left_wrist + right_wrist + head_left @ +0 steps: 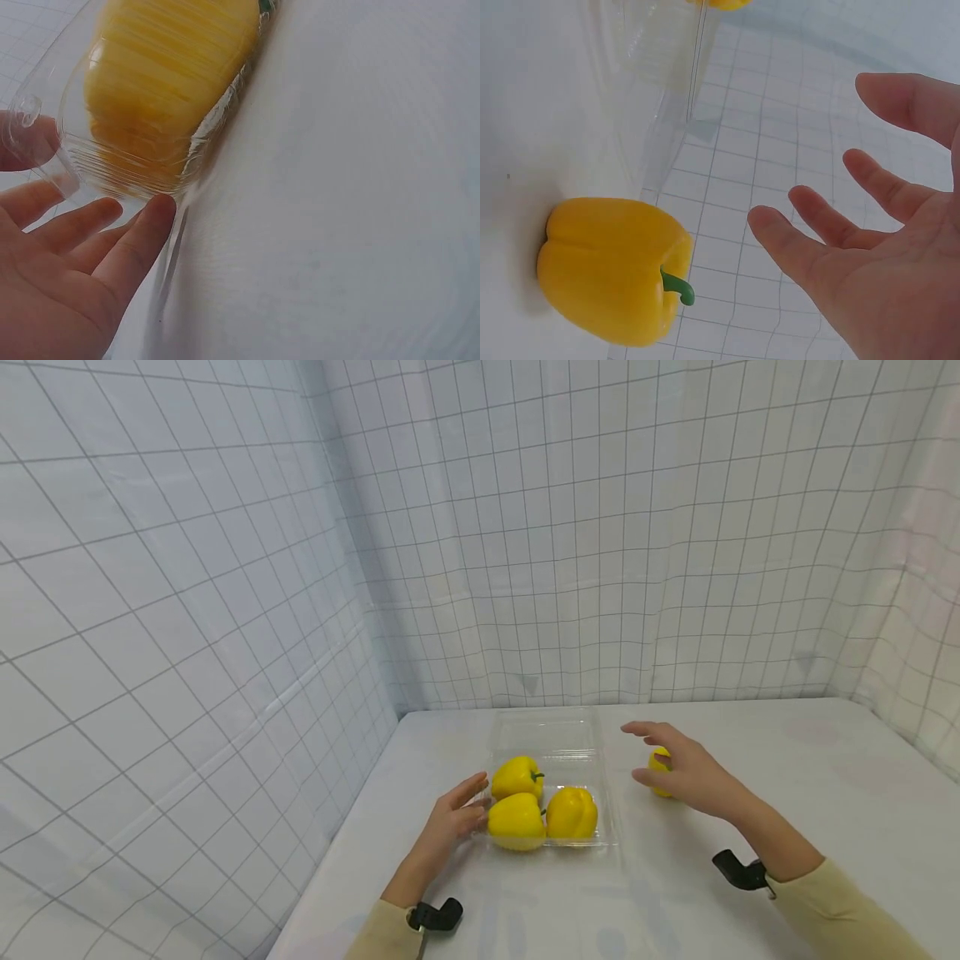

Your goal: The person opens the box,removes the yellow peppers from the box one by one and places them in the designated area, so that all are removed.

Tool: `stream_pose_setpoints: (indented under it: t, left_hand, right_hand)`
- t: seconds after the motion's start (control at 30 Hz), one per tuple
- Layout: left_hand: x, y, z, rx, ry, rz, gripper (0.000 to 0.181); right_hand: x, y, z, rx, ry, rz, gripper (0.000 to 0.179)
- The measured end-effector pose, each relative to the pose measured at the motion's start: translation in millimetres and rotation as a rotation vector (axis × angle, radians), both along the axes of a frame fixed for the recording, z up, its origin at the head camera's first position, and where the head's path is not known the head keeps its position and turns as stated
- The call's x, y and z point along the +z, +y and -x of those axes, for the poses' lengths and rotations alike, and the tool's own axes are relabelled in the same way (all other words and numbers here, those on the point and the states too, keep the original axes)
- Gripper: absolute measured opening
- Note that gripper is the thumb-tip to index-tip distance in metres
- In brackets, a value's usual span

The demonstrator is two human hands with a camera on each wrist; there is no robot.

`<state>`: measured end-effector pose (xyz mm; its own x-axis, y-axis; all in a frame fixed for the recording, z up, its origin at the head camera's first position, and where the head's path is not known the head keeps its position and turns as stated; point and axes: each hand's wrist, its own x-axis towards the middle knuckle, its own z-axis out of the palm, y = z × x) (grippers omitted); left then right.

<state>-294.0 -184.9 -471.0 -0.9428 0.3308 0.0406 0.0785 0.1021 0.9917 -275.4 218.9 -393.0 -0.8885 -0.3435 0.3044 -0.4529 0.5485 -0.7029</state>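
A clear plastic clamshell container (608,810) lies open on the table with three yellow bell peppers in it: one at the back left (516,778), one at the front left (516,818) and one at the front right (572,814). Against the container's left wall rests my left hand (447,820), fingers extended; its fingertips touch the plastic in the left wrist view. My right hand (693,774) is spread over another yellow bell pepper (615,270), which lies on the table right of the container. A gap shows between that hand and the green-stemmed pepper in the right wrist view.
The container's lid (543,729) is folded back towards the rear curtain. White grid-patterned curtains (570,568) stand behind and on both sides of the white table (795,785). Each wrist wears a black camera mount (738,870).
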Motion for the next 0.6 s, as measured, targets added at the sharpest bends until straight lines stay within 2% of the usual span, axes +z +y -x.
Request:
stream_pose_setpoints:
  t: [0.27, 0.6]
  left_hand:
    - [-1.0, 0.0, 0.5, 0.003, -0.005, 0.001, 0.06]
    - [-2.2, 0.0, 0.4, -0.003, -0.008, -0.001, 0.06]
  right_hand:
    - [-7.0, -17.0, -5.1, 0.059, 0.005, 0.039, 0.061]
    - [-13.0, -33.6, -7.2, 0.084, 0.005, 0.013, 0.061]
